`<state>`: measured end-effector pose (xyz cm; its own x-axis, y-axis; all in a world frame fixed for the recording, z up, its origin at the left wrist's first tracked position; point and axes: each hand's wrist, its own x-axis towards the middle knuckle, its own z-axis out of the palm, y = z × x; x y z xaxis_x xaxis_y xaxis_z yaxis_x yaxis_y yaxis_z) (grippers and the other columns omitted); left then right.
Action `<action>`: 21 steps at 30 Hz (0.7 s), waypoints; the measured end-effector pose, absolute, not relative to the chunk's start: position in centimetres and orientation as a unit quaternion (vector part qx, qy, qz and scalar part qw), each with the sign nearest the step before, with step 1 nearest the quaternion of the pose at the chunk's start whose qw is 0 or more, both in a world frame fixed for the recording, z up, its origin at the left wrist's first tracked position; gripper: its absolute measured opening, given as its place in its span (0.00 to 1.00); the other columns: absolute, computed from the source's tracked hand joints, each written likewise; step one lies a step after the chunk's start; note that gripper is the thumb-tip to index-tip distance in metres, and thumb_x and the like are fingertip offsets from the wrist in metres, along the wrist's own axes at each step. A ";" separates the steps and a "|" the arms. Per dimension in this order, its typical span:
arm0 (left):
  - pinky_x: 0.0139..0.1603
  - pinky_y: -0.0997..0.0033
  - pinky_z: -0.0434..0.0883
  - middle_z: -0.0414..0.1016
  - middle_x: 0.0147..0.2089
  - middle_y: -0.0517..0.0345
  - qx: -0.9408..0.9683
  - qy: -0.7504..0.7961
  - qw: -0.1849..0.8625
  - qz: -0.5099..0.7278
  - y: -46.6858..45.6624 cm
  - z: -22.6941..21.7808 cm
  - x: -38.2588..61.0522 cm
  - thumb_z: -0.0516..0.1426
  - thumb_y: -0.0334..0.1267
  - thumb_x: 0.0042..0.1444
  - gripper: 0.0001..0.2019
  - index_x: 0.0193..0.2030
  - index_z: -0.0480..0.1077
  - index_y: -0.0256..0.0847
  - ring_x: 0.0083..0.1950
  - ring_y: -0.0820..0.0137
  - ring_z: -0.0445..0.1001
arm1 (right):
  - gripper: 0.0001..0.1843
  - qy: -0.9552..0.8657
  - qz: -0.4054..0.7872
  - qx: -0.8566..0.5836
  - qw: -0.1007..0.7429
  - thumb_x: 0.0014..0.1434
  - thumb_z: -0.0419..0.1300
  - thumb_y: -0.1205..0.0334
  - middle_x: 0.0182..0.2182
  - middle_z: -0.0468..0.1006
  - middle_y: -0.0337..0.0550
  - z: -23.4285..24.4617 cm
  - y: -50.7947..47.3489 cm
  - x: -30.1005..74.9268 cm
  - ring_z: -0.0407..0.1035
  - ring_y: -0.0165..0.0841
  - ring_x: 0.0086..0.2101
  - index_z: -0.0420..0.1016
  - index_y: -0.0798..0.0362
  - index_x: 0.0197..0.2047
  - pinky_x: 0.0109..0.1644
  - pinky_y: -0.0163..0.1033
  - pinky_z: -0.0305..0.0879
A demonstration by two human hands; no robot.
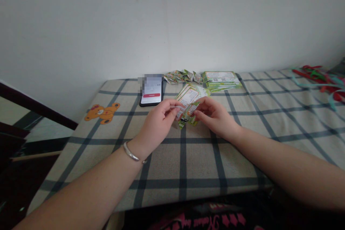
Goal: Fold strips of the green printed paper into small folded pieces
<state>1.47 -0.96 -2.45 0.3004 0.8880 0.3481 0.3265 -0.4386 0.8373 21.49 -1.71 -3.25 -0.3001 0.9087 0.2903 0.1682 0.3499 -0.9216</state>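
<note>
My left hand [159,122], with a silver bangle at its wrist, is closed in a pinch on the left side of a small green-and-white printed packet [187,112]. On the packet's right side, the thumb and fingers of my right hand [217,116] are pinched closed too. The packet is small and partly covered by my fingers; its exact kind does not show. Just beyond my hands, several flat green-and-white printed pieces [190,94] lie fanned out and overlapping on the table.
A checked cloth [167,165] covers the table, which meets a white wall. A phone [151,93] with a lit screen lies left of the pieces. Behind are crumpled foil wrappers [182,76] and a green box [222,79]. Red and teal ribbons [320,79] lie far right.
</note>
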 end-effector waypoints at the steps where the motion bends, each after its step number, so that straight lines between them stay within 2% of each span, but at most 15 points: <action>1: 0.43 0.71 0.73 0.77 0.43 0.57 0.736 0.413 0.328 0.424 -0.9 -2.5 1.5 0.53 0.32 0.62 0.08 0.46 0.70 0.39 0.42 0.72 0.76 | 0.06 -0.695 0.412 -0.392 0.440 0.59 0.59 0.60 0.31 0.77 0.39 -3.2 -1.7 21.5 0.70 0.29 0.30 0.67 0.50 0.38 0.35 0.37 0.68; 10: 0.39 0.72 0.74 0.77 0.41 0.57 0.722 0.413 0.357 0.424 -0.7 -2.5 1.6 0.52 0.34 0.63 0.08 0.46 0.70 0.39 0.37 0.73 0.75 | 0.05 -0.710 0.402 -0.403 0.414 0.61 0.58 0.60 0.33 0.77 0.40 -3.5 -1.5 21.7 0.71 0.31 0.33 0.68 0.51 0.36 0.38 0.39 0.69; 15: 0.37 0.72 0.75 0.77 0.37 0.58 0.701 0.388 0.411 0.436 -0.6 -2.8 1.8 0.52 0.34 0.62 0.05 0.44 0.67 0.39 0.34 0.73 0.77 | 0.05 -0.702 0.415 -0.390 0.427 0.61 0.57 0.61 0.30 0.73 0.38 -3.8 -1.3 21.7 0.68 0.29 0.30 0.66 0.51 0.35 0.35 0.37 0.67; 18: 0.37 0.72 0.76 0.76 0.38 0.58 0.714 0.391 0.381 0.438 -0.7 -2.9 1.7 0.53 0.33 0.62 0.05 0.44 0.67 0.39 0.35 0.73 0.77 | 0.06 -0.716 0.389 -0.404 0.416 0.61 0.57 0.60 0.28 0.72 0.37 -3.4 -1.6 21.7 0.66 0.28 0.28 0.66 0.51 0.34 0.32 0.35 0.64; 21: 0.40 0.70 0.77 0.77 0.43 0.55 0.729 0.405 0.344 0.432 -0.9 -2.9 1.7 0.56 0.32 0.59 0.08 0.46 0.69 0.40 0.39 0.71 0.78 | 0.05 -0.726 0.357 -0.425 0.406 0.61 0.57 0.60 0.27 0.72 0.37 -3.0 -2.0 21.6 0.65 0.28 0.27 0.67 0.51 0.34 0.31 0.35 0.62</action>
